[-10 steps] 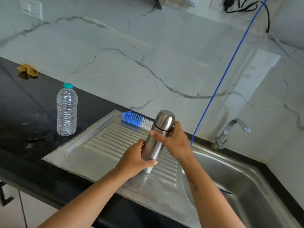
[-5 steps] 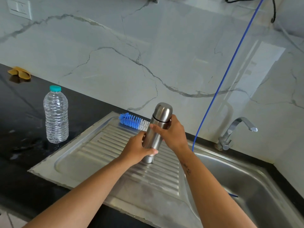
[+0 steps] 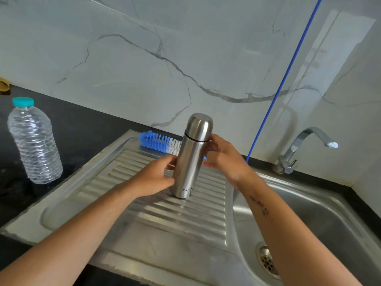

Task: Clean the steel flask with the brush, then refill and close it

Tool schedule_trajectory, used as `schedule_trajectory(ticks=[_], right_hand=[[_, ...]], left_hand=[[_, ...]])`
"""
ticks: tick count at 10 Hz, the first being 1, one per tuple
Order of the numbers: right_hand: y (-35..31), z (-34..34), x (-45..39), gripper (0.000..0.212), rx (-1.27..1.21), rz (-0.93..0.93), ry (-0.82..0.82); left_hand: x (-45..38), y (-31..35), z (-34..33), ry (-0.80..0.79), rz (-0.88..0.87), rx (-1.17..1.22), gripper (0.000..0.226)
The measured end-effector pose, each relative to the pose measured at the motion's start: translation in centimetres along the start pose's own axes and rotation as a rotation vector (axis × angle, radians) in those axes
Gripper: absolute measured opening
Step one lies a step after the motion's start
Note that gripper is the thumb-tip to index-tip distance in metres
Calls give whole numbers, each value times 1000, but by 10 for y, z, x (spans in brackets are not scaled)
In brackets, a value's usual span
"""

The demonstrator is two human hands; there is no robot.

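Flask: I see the steel flask [image 3: 190, 159] standing on the ribbed draining board [image 3: 144, 203], leaning a little, with its cap on.
Left hand: my left hand [image 3: 153, 178] curls its fingers round the lower body of the flask and grips it.
Right hand: my right hand [image 3: 224, 155] sits by the black seam under the cap; thumb and fingers look to be pinching the flask there, though the contact on the far side is hidden from me.
Brush: the bottle brush [image 3: 158, 141], blue and white bristles, lies at the back edge of the draining board, partly behind the flask.
Water bottle: a clear plastic bottle [image 3: 34, 143] with a teal cap stands on the black surface [image 3: 82, 129], well to the left of the flask.
Sink: the basin [image 3: 309, 213] is to the right, with its drain near the bottom edge.
Tap: the tap [image 3: 299, 149] stands behind the basin.
Blue cord: a blue cord [image 3: 288, 75] runs down the marble wall [image 3: 165, 48] behind my right hand.
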State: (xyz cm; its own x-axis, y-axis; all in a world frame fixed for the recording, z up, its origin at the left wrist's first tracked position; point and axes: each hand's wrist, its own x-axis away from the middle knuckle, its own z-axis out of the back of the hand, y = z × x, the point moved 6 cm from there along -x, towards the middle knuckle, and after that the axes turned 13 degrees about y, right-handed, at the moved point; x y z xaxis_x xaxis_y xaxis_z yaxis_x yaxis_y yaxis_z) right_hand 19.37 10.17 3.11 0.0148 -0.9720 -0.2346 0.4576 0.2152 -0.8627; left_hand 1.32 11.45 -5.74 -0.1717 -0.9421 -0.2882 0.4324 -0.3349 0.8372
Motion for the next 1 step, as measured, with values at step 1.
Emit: schedule_trajectory(ticks=[1], right_hand=[[0,13,-12,56,96,15,69]], left_hand=[[-16,1,21,106,-5,-45,48]])
